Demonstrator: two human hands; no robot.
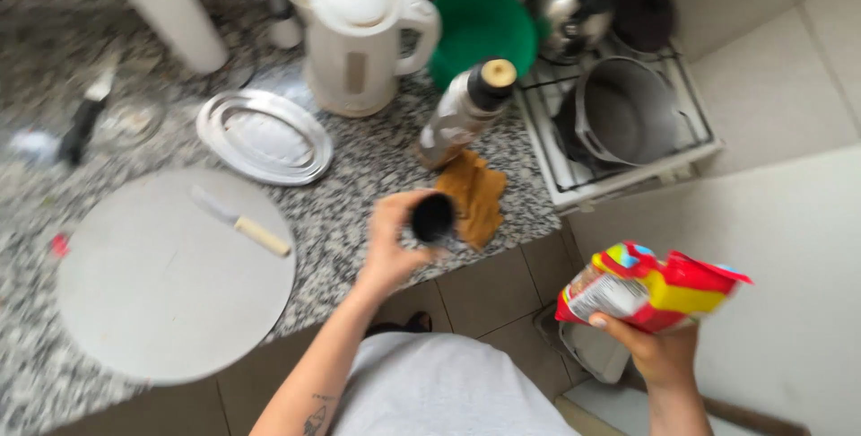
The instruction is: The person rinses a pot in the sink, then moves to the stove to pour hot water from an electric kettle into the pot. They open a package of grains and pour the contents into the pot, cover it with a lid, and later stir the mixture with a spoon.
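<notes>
Soft even daylight, motion blur throughout, faint shadows.

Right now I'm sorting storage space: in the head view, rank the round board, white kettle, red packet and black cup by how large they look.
1. Round board
2. White kettle
3. Red packet, though it is nearer the camera, so unsure
4. Black cup

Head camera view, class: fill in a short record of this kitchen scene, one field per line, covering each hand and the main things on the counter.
Left hand: left hand grips a small black cylinder
Right hand: right hand holds a red and yellow packet
Counter: speckled stone counter
Round board: grey board with a knife on it
Behind: white kettle, bottle, orange cloth
Stove: metal pot
</notes>
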